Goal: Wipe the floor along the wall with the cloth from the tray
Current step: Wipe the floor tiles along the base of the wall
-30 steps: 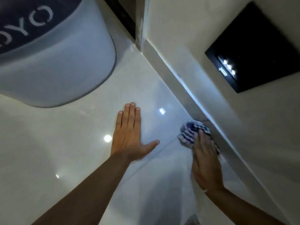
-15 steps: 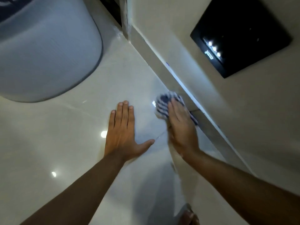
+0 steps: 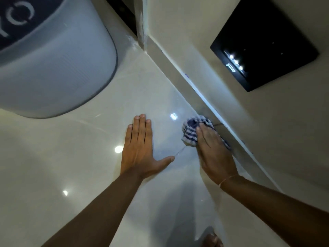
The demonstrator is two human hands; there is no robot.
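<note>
Blue-and-white striped fabric, the cloth [image 3: 193,130], lies bunched on the floor [image 3: 53,166] right where the floor meets the skirting [image 3: 179,75] of the wall [image 3: 195,32]. The right hand [image 3: 214,154] lies flat on top of it, fingers [image 3: 204,132] together and extended, palm pressing the cloth down rather than gripping it; folds of the fabric stick out ahead of the fingertips and to their left. A thin string bracelet [image 3: 227,179] circles the right wrist.

The left hand [image 3: 140,148] rests palm down on the bare floor just beside the cloth, its four fingers together and pointing away from the person, the thumb spread out to the side toward the right hand. It holds nothing.

No tray shows in the head view. The only large vessel-like shape is a pale rounded object [image 3: 58,68] at upper left with a dark top bearing white letters; what it is, or whether it holds anything, cannot be told.

Glossy pale tile covers the floor, with several bright light reflections and a thin joint line running between the two hands. The skirting runs diagonally from the far corner toward the lower right. A black panel [image 3: 267,43] with small white lights is mounted on the wall above it. A dark gap [image 3: 122,11] shows at the corner beyond.

Open floor stretches to the left of the left hand and ahead along the skirting toward the corner. A bare toe [image 3: 211,240] shows at the bottom edge.
</note>
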